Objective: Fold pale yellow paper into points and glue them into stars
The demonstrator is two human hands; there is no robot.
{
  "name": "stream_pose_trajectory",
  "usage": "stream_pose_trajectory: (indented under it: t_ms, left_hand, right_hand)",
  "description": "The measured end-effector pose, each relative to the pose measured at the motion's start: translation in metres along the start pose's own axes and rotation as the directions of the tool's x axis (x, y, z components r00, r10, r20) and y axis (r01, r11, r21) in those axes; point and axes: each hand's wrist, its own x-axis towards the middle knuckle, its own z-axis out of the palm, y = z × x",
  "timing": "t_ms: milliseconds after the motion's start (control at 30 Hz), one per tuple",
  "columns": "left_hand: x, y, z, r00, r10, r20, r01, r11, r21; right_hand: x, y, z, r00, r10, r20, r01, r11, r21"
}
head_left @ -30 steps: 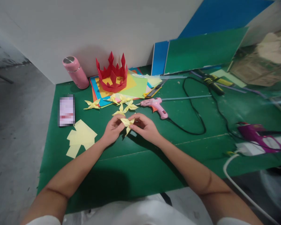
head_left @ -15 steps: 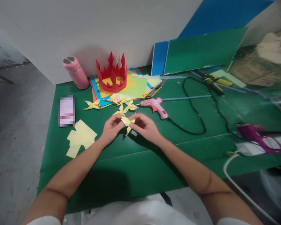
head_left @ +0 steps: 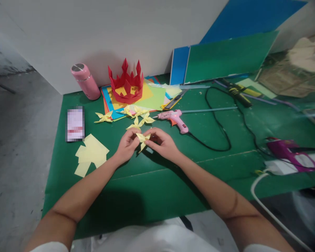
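Over the green table mat (head_left: pixel 152 185), my left hand (head_left: pixel 126 146) and my right hand (head_left: pixel 162 142) meet and both pinch a small folded yellow paper piece (head_left: pixel 142 139). The fingers of each hand are closed on its edges. Just beyond my hands lie several finished yellow folded paper shapes (head_left: pixel 140 117), one more (head_left: pixel 103 117) lying further left. A stack of flat yellow paper squares (head_left: pixel 91 154) lies to the left of my left hand.
A pink glue gun (head_left: pixel 174 119) with a black cord (head_left: pixel 220 129) lies to the right. A red paper crown (head_left: pixel 126 84) sits on coloured sheets (head_left: pixel 152 96). A pink bottle (head_left: pixel 85 81), a phone (head_left: pixel 74 124), green and blue boards (head_left: pixel 225 56) and a purple tool (head_left: pixel 288 150) are around.
My fingers have shifted slightly on the yellow piece, drawing closer together over it. Nothing else on the table has moved.
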Motion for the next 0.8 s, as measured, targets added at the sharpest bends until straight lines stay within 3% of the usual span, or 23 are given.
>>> stream_pose_trajectory:
  t_ms: [267,600,800]
  left_hand:
    - [0.0013,-0.0022,-0.0026,0.999,-0.050,-0.010,0.049,0.996,-0.069]
    - [0.0013,-0.0029,-0.0062,0.997,0.059,0.046,-0.068,0.969,0.238]
    - [0.0019,0.0005,-0.0063,0.998,0.048,0.032,-0.055,0.970,0.237]
  right_hand:
    - [0.0007,0.0021,-0.0020,0.999,0.015,-0.036,-0.015,1.000,0.008]
    - [0.0009,0.0019,-0.0020,1.000,-0.016,-0.018,0.015,0.999,-0.035]
    - [0.0009,0.0019,-0.0023,0.999,-0.035,-0.022,0.034,0.998,-0.051]
